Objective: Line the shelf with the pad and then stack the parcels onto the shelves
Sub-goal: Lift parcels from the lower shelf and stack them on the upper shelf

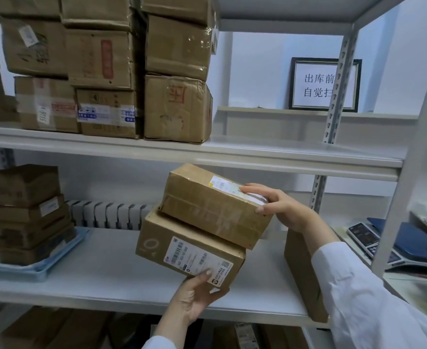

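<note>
Two brown cardboard parcels are held in front of the middle shelf (101,273), one on top of the other. The lower parcel (182,250) carries a white barcode label; my left hand (194,295) grips its near bottom corner from below. The upper parcel (212,207) lies tilted on it, and my right hand (280,205) grips its right end, fingers over the top label and thumb on the front. A blue pad (31,270) lines the left part of the middle shelf, with several small parcels (28,212) stacked on it.
Large cardboard boxes (106,71) crowd the left of the upper shelf (295,149). Another brown box (303,275) stands on the middle shelf behind my right forearm. A framed sign (315,84) leans on a ledge behind. A scale (373,243) sits on a table at right.
</note>
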Tool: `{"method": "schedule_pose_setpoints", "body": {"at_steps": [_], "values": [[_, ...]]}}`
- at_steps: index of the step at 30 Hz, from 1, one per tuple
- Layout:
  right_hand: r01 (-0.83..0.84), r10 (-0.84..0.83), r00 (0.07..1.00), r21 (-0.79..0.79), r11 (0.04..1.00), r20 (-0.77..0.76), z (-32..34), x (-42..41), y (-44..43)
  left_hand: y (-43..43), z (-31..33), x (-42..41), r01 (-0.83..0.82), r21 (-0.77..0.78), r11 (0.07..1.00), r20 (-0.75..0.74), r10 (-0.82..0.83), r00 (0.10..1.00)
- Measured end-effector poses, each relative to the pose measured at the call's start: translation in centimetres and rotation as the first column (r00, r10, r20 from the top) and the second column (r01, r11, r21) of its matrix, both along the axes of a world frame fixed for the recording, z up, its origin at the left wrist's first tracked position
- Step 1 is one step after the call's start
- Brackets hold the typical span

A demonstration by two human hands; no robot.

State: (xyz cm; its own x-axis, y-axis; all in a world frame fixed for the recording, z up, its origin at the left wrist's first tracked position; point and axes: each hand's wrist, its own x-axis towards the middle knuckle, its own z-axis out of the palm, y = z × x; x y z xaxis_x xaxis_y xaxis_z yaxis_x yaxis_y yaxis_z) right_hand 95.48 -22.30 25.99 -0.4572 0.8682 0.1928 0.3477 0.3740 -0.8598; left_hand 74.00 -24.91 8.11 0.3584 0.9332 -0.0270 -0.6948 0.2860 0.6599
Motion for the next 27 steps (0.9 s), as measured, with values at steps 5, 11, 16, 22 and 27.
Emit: {"method": "schedule_pose_setpoints", "body": {"at_steps": [5,11,16,22,27], "values": [[-0.003,0.006,0.997,0.037,0.999,-0.083,0.7,0.0,-0.2,0.4,1.6,0.1,-0.049,0.075,0.996,0.094,0.042,0.995],[-0.048,0.071,0.976,0.116,0.992,-0.207,1.8,0.2,0.1,0.9,4.5,0.0,-0.125,0.160,0.979,0.156,0.100,0.983],[-0.080,0.119,0.952,0.147,0.986,-0.283,2.3,0.6,0.2,1.3,7.2,0.0,-0.207,0.230,0.951,0.165,0.171,0.971],[-0.144,0.222,0.850,0.195,0.970,-0.478,2.6,1.0,-0.1,1.7,10.8,-0.2,-0.217,0.364,0.906,0.113,0.188,0.976],[-0.062,0.126,0.608,0.111,0.992,-0.784,2.3,1.6,0.1,2.0,14.2,-0.3,-0.135,0.510,0.850,-0.071,0.198,0.978]]}}
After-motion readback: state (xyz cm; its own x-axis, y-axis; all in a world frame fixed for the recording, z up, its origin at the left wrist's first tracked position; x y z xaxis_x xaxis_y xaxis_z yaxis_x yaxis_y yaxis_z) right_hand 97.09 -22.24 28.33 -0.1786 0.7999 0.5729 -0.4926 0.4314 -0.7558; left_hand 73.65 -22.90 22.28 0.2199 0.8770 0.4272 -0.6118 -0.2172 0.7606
